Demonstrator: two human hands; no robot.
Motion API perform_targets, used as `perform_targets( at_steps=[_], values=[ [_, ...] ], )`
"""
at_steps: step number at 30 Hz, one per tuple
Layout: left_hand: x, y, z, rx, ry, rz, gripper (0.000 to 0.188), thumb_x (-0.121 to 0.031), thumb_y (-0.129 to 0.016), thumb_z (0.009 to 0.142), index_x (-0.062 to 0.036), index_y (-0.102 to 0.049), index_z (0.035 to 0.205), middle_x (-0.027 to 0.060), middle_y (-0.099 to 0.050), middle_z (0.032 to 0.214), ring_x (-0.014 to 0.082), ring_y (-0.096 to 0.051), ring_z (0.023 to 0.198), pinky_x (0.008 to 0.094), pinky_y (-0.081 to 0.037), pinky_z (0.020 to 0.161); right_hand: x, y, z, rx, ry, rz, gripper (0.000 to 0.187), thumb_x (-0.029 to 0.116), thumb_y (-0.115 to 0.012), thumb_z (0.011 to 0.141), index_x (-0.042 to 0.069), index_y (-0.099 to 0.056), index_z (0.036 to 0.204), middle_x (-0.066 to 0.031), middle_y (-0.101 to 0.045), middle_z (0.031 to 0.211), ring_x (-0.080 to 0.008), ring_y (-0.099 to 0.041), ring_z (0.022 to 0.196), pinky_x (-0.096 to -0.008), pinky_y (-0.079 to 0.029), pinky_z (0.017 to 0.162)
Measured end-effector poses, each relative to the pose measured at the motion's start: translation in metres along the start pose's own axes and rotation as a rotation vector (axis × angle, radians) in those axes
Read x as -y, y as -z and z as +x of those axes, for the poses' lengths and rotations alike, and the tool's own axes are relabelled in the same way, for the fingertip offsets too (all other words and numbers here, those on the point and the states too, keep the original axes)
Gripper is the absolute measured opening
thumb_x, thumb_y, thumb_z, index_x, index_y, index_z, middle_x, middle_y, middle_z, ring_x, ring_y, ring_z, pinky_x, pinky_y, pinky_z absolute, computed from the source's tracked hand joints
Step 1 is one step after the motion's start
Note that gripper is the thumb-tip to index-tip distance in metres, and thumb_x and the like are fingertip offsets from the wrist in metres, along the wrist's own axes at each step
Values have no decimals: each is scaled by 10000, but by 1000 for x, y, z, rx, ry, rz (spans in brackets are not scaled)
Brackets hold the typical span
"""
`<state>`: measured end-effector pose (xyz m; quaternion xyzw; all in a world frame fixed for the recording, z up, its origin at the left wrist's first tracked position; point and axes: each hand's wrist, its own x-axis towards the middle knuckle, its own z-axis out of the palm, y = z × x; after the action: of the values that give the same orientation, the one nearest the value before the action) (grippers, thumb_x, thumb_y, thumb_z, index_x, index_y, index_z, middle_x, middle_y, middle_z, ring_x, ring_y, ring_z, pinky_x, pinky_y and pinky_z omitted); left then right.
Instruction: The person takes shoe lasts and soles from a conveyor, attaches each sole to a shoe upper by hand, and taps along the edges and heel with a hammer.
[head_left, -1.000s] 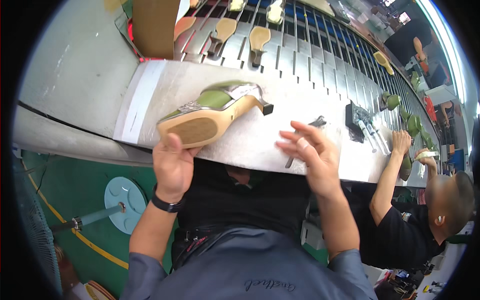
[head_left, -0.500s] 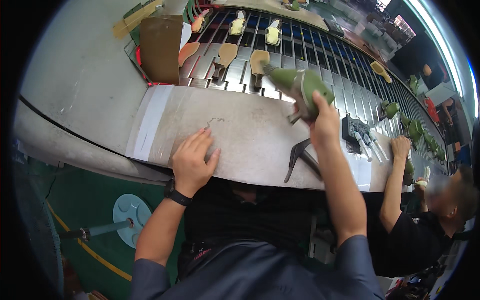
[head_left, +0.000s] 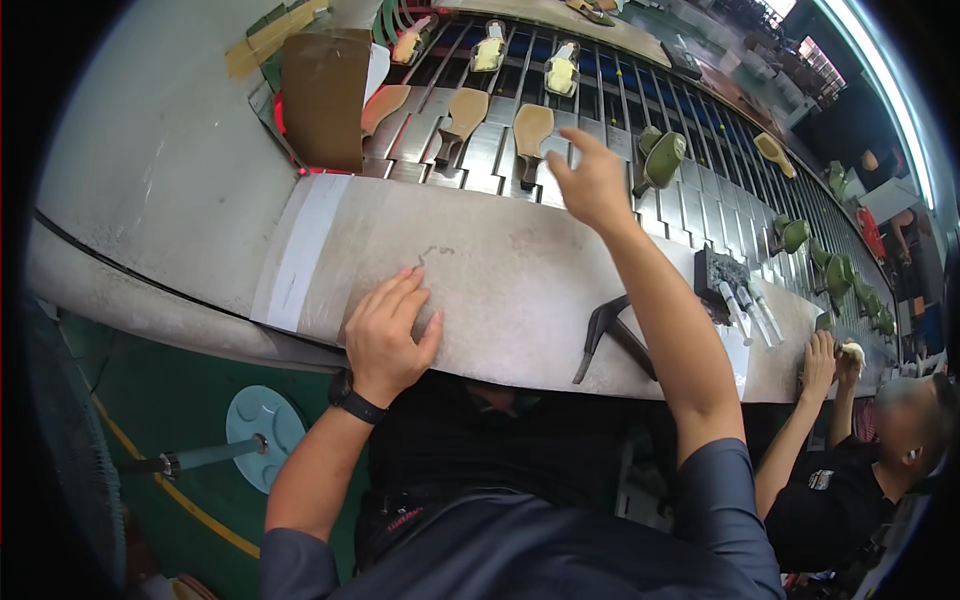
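My left hand (head_left: 388, 328) lies on the light worktable (head_left: 480, 300) with its fingers stretched out and nothing in it. The right hand (head_left: 592, 182) is over the edge of the slatted metal conveyor (head_left: 600, 200), empty, with thumb and index finger apart. Just left of its fingertips rests a tan shoe sole with a heel (head_left: 532, 128). To its right on the conveyor is a green heeled shoe (head_left: 662, 160), not touched by the hand. A black-handled hammer (head_left: 618, 338) lies on the table below my right forearm.
A black block (head_left: 720, 275) with white pen-like tubes (head_left: 752, 312) sits right of my forearm. More green shoes (head_left: 832, 272) line the conveyor at right, where a co-worker (head_left: 850, 480) works. A brown cardboard panel (head_left: 322, 102) stands at left.
My right hand has let go of the green shoe, which now rests on the conveyor, and has moved left toward the tan sole. My left hand stays in place. The co-worker's hands have shifted.
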<state>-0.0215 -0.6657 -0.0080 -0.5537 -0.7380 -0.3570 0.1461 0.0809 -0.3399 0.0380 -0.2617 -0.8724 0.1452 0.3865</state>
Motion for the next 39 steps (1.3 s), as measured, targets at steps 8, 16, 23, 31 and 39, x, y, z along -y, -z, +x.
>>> perform_targets(
  at_steps=[8, 16, 23, 31, 39],
  values=[
    [-1, -4, 5, 21, -2, -34, 251, -143, -764, 803, -5, -748, 1012, 164, -746, 1233, 345, -693, 1193, 438, -552, 966, -18, -42, 22, 324, -264, -338, 300, 279, -718, 917, 22, -755, 1067, -203, -767, 968, -394, -729, 928, -477, -555, 871],
    [-1, 0, 44, 184, 163, -216, 319, -170, -779, 850, 11, -733, 1108, 170, -732, 1265, 346, -698, 1164, 427, -548, 976, 23, 48, -53, 47, -188, 14, 146, 199, -768, 880, 69, -758, 945, -138, -753, 807, -350, -722, 716, -434, -563, 681],
    [25, -136, 234, 254, 97, -303, 436, -246, -761, 916, 18, -689, 1256, 218, -727, 1223, 318, -711, 1125, 400, -550, 969, 13, 41, -67, 119, -60, 93, 134, 133, -754, 876, 91, -765, 1002, -112, -716, 796, -327, -698, 682, -426, -553, 627],
    [44, -353, 430, 395, 263, 12, 1113, -631, -835, 768, 193, -427, 1396, 375, -642, 1274, 444, -648, 1229, 438, -514, 1062, 5, 40, -66, 117, -116, 224, 211, 97, -802, 819, 65, -768, 1024, -77, -743, 894, -272, -721, 740, -368, -570, 652],
    [15, -426, 471, 165, 584, 69, 1187, -531, -925, 696, 91, -332, 1515, 323, -462, 1500, 429, -522, 1370, 470, -447, 1161, -1, 34, -69, 152, -148, 214, 213, 127, -809, 807, 55, -748, 998, -61, -734, 931, -244, -700, 756, -370, -540, 691]
  ],
)
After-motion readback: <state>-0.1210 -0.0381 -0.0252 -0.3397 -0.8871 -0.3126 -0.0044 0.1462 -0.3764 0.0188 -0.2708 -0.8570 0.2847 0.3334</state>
